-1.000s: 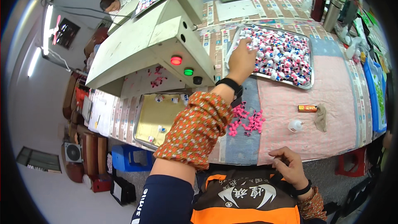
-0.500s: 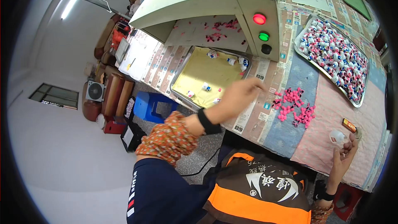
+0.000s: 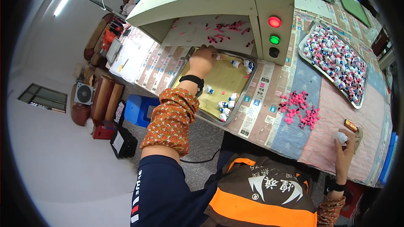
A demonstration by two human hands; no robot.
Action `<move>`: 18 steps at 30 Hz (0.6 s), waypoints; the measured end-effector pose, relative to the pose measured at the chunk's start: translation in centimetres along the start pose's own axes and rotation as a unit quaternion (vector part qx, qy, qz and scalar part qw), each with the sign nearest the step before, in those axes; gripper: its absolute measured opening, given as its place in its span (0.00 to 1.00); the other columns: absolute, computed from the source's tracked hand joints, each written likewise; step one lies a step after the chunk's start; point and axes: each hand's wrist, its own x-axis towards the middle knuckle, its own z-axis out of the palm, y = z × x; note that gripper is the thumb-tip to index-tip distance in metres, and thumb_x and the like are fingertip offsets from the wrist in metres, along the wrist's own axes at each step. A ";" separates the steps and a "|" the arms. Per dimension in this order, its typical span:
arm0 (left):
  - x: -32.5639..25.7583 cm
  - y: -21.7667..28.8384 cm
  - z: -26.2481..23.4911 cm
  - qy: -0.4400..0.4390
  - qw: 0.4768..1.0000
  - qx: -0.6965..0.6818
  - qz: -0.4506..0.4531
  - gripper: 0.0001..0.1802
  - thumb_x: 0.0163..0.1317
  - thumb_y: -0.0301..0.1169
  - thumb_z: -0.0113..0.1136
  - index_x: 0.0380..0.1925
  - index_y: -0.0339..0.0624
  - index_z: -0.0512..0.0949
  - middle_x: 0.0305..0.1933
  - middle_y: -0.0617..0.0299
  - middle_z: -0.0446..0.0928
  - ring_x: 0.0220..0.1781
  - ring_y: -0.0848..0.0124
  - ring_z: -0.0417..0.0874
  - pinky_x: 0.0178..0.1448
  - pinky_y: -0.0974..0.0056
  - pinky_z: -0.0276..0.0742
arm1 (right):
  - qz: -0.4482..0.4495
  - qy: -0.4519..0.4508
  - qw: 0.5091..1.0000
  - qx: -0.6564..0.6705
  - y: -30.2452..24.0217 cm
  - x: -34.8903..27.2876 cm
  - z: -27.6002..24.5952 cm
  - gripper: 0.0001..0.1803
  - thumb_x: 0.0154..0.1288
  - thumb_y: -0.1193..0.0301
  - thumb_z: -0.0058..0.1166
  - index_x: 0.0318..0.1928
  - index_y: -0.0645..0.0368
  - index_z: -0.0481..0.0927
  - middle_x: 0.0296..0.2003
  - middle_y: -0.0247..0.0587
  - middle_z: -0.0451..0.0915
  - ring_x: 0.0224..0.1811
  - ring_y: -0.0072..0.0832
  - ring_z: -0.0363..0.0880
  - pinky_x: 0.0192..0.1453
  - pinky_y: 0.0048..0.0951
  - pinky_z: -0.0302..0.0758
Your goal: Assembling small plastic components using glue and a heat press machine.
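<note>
My left hand [image 3: 202,61] reaches over the far left part of a metal tray [image 3: 234,120] lined with yellow. Its fingers are bent down and closed; whatever they hold is hidden. Beside the fingertips lies a small white figure [image 3: 218,56]. More small white-and-blue figures [image 3: 227,108] lie in the tray's near right corner, and others [image 3: 248,64] in the far right one. At the right, my right hand [image 3: 346,145] is closed around a white rounded container [image 3: 341,138], above the pink cloth [image 3: 324,143].
A pale machine [image 3: 202,0] with an open tunnel and red and green lamps stands behind the tray. Pink pieces [image 3: 301,109] are heaped on the blue cloth. A tray full of figures [image 3: 336,59] lies far right. A small orange-and-black item [image 3: 350,125] is near my right hand.
My left hand has moved left and away from me, from the tray's right side to its far left part. My right hand has shifted slightly, still holding the white container.
</note>
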 end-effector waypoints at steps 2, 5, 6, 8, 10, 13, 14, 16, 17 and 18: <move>0.0 0.5 -0.3 -0.012 1.000 -0.006 0.001 0.09 0.60 0.36 0.63 0.40 0.52 0.84 0.45 0.54 0.81 0.44 0.51 0.84 0.47 0.50 0.81 | -0.030 0.008 0.999 -0.027 -0.4 -0.4 0.2 0.15 0.69 0.77 0.56 0.55 0.59 0.75 0.48 0.33 0.75 0.46 0.22 0.74 0.53 0.25 0.72; -0.4 1.0 -1.0 -0.026 1.000 -0.016 0.005 0.09 0.59 0.34 0.64 0.40 0.50 0.83 0.45 0.54 0.80 0.45 0.51 0.84 0.47 0.50 0.80 | 0.006 -0.002 1.000 -0.011 -1.2 -0.9 0.0 0.14 0.70 0.75 0.55 0.54 0.59 0.74 0.46 0.33 0.76 0.46 0.22 0.74 0.53 0.25 0.72; -0.6 1.1 -1.1 -0.027 0.999 -0.023 0.007 0.10 0.58 0.33 0.65 0.40 0.48 0.81 0.45 0.54 0.80 0.45 0.51 0.83 0.47 0.49 0.80 | 0.008 -0.002 1.000 -0.011 -1.1 -1.0 0.1 0.14 0.70 0.75 0.55 0.54 0.59 0.74 0.46 0.33 0.76 0.46 0.22 0.74 0.53 0.25 0.72; -1.3 1.3 -0.9 -0.031 0.998 -0.055 0.009 0.10 0.58 0.33 0.66 0.40 0.47 0.80 0.44 0.53 0.80 0.44 0.51 0.83 0.47 0.49 0.80 | -0.019 0.020 1.000 -0.004 -1.2 -1.0 0.6 0.14 0.71 0.74 0.55 0.54 0.59 0.74 0.46 0.34 0.76 0.45 0.20 0.73 0.52 0.25 0.71; -2.1 1.7 -0.7 -0.035 0.996 -0.086 0.009 0.11 0.57 0.33 0.66 0.39 0.45 0.78 0.42 0.52 0.80 0.43 0.51 0.83 0.46 0.49 0.79 | 0.024 0.003 0.999 0.043 -2.9 -1.4 0.8 0.14 0.70 0.74 0.55 0.54 0.60 0.74 0.46 0.34 0.77 0.46 0.19 0.74 0.52 0.24 0.71; -3.3 2.6 -0.5 -0.050 0.997 -0.063 0.015 0.12 0.57 0.32 0.66 0.40 0.45 0.76 0.38 0.50 0.81 0.41 0.49 0.83 0.44 0.48 0.79 | 0.047 -0.052 0.996 0.064 -3.9 -1.5 0.8 0.15 0.70 0.73 0.57 0.54 0.61 0.74 0.47 0.35 0.78 0.47 0.18 0.74 0.52 0.23 0.72; -3.6 3.1 -0.7 -0.043 0.993 -0.111 0.027 0.13 0.59 0.31 0.65 0.43 0.45 0.76 0.35 0.51 0.80 0.39 0.53 0.84 0.41 0.50 0.79 | 0.028 -0.091 0.995 0.038 -4.0 -1.6 0.6 0.15 0.69 0.73 0.58 0.54 0.61 0.74 0.47 0.35 0.79 0.48 0.18 0.75 0.52 0.23 0.72; -4.5 3.8 -1.6 -0.040 0.985 -0.163 0.039 0.15 0.60 0.29 0.63 0.47 0.45 0.76 0.32 0.52 0.80 0.37 0.56 0.84 0.39 0.52 0.80 | 0.044 -0.081 0.993 0.072 -5.3 -1.9 1.4 0.17 0.68 0.74 0.59 0.55 0.62 0.74 0.46 0.35 0.79 0.46 0.18 0.75 0.51 0.22 0.72; -5.1 4.3 -2.5 -0.093 0.961 -0.261 -0.005 0.17 0.63 0.28 0.61 0.51 0.44 0.75 0.34 0.55 0.80 0.38 0.62 0.84 0.39 0.57 0.81 | 0.055 -0.073 0.990 0.109 -6.0 -2.1 1.9 0.18 0.67 0.74 0.60 0.55 0.62 0.74 0.45 0.35 0.79 0.45 0.18 0.75 0.51 0.22 0.72; -5.7 5.2 -3.4 -0.147 0.922 -0.355 -0.049 0.18 0.65 0.26 0.59 0.56 0.44 0.74 0.36 0.58 0.79 0.38 0.68 0.84 0.38 0.61 0.82 | 0.051 -0.064 0.991 0.101 -6.3 -2.4 2.1 0.20 0.66 0.73 0.61 0.57 0.64 0.75 0.43 0.35 0.78 0.42 0.19 0.74 0.49 0.22 0.71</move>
